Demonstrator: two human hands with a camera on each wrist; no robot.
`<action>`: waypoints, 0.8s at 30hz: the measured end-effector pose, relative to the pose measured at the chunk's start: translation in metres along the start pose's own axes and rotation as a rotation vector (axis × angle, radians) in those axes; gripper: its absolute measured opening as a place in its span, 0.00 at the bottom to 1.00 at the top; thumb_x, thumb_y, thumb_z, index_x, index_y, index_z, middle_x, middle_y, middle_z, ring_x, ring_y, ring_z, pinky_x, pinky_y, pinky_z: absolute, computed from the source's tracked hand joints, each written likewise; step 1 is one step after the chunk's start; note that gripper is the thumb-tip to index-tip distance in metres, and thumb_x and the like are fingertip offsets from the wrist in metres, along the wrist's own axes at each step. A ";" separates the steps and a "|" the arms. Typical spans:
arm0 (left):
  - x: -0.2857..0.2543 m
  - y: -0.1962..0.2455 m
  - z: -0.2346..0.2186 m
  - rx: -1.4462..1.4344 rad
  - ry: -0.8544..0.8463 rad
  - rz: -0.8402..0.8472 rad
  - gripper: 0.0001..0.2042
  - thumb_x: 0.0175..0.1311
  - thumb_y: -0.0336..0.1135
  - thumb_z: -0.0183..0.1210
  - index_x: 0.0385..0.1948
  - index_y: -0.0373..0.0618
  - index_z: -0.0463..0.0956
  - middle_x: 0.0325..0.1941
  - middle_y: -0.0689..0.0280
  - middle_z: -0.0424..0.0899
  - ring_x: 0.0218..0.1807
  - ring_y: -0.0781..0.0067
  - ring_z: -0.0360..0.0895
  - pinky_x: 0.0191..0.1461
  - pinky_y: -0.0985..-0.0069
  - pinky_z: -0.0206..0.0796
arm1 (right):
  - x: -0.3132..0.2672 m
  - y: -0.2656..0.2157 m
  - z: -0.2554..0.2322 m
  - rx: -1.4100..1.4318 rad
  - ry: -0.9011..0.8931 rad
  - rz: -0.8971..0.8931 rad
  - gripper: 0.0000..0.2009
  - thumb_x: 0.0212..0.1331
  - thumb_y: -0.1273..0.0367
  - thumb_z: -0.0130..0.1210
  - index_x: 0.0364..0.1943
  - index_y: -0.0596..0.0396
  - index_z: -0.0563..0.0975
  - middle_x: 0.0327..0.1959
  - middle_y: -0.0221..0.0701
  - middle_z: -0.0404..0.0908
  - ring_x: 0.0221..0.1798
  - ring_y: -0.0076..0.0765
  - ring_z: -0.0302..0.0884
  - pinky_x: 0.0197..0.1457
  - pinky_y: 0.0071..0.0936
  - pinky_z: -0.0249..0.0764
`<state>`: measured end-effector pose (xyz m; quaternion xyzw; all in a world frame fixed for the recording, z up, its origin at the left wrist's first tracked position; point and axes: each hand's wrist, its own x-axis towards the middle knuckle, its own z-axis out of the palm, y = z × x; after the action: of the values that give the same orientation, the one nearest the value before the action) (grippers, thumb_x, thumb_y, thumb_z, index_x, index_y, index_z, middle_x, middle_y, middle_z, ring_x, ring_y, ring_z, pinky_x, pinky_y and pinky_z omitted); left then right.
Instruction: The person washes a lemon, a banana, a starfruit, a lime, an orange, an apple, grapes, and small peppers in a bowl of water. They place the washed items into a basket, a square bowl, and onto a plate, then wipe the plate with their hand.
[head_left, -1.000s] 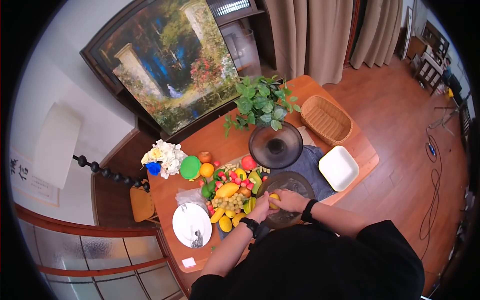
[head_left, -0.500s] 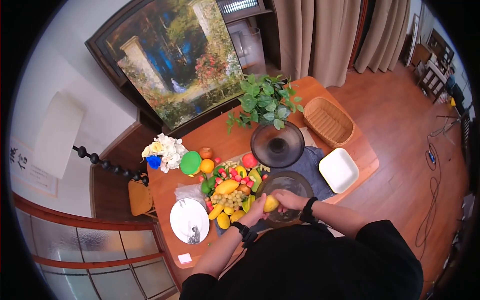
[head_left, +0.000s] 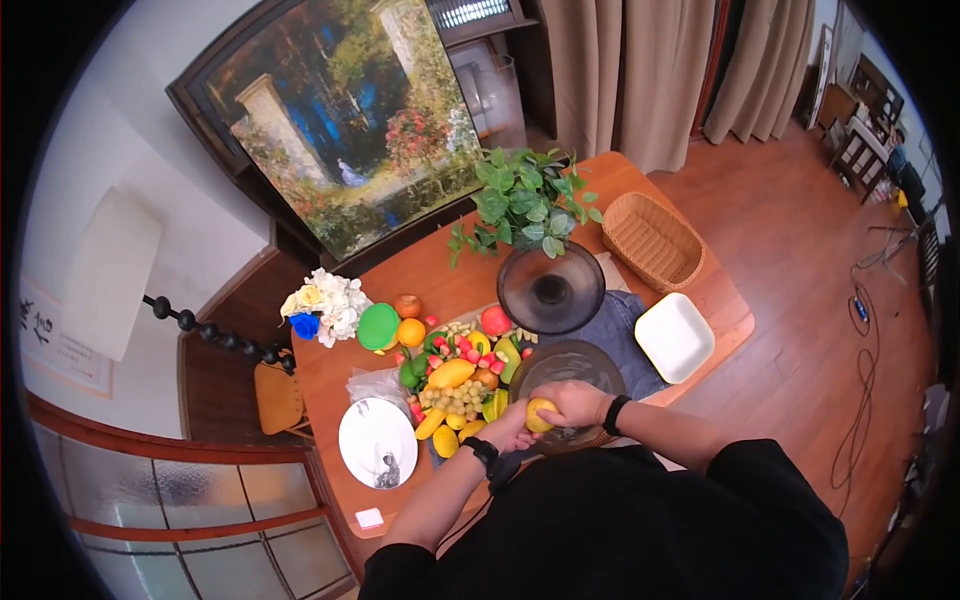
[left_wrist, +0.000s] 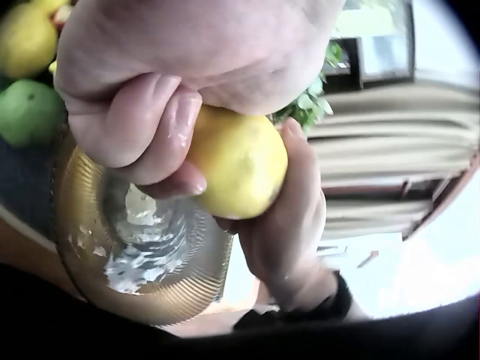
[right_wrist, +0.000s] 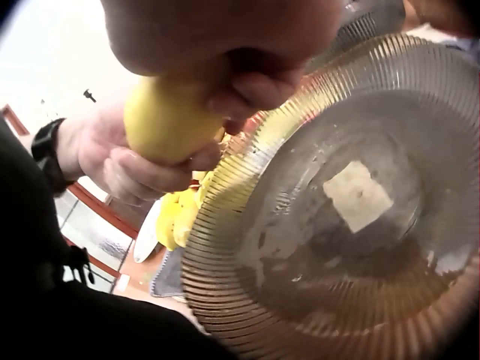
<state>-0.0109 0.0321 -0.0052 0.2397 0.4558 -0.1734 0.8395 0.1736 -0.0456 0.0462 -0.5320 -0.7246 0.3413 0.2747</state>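
Both hands hold one smooth yellow fruit (left_wrist: pixel 244 161) over the near-left part of a ribbed glass bowl (right_wrist: pixel 217 255). My left hand (head_left: pixel 508 428), with a watch on its wrist, has its fingers curled against the fruit from the left. Wet fingertips show in the left wrist view. From the right, my right hand (head_left: pixel 575 403) grips the fruit with its thumb along the side; a black band circles that wrist. Water glistens inside the bowl, and a pale square patch (right_wrist: pixel 358 196) lies at its bottom. In the right wrist view, the right hand hides the fruit's upper side.
Left of the bowl lies a heap of mixed fruit (head_left: pixel 455 385), with a white plate (head_left: pixel 360 440) beyond it. Behind the bowl stands a dark glass bowl (head_left: pixel 520 300). A white dish (head_left: pixel 675 340) and a wicker basket (head_left: pixel 650 240) sit on the right. A leafy plant (head_left: pixel 520 200) is at the back.
Both hands have shifted slightly left and toward the body from over the bowl's middle. The fruit, mostly covered at first, shows more now, and the right hand has turned over its top.
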 end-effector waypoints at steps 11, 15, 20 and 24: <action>0.011 -0.006 0.014 0.742 0.774 0.698 0.20 0.71 0.50 0.39 0.36 0.42 0.71 0.21 0.54 0.76 0.19 0.54 0.75 0.22 0.61 0.67 | 0.020 0.079 0.059 -0.317 0.098 0.065 0.18 0.68 0.56 0.42 0.39 0.59 0.75 0.28 0.48 0.80 0.21 0.52 0.77 0.25 0.41 0.74; -0.028 0.004 0.038 1.479 0.826 1.121 0.12 0.69 0.41 0.48 0.39 0.40 0.71 0.33 0.49 0.81 0.33 0.44 0.79 0.39 0.53 0.73 | 0.015 0.061 0.035 1.303 -0.448 1.008 0.22 0.67 0.54 0.32 0.34 0.54 0.74 0.24 0.38 0.78 0.12 0.24 0.62 0.13 0.22 0.58; -0.001 -0.002 0.009 1.371 0.732 1.196 0.15 0.69 0.44 0.48 0.44 0.41 0.71 0.36 0.51 0.81 0.34 0.48 0.80 0.36 0.59 0.73 | 0.008 0.053 0.042 0.963 -0.185 0.911 0.21 0.68 0.55 0.35 0.36 0.56 0.75 0.24 0.43 0.80 0.13 0.31 0.69 0.13 0.27 0.63; 0.002 0.010 -0.002 0.180 0.106 0.156 0.26 0.73 0.61 0.35 0.44 0.46 0.72 0.33 0.52 0.83 0.23 0.63 0.80 0.18 0.73 0.66 | 0.004 0.019 0.026 -0.181 0.069 0.119 0.17 0.69 0.59 0.41 0.37 0.59 0.76 0.29 0.48 0.82 0.30 0.55 0.80 0.35 0.43 0.75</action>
<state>-0.0062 0.0415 -0.0059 0.3574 0.4624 -0.1349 0.8001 0.1644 -0.0431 0.0154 -0.6081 -0.7098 0.2714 0.2297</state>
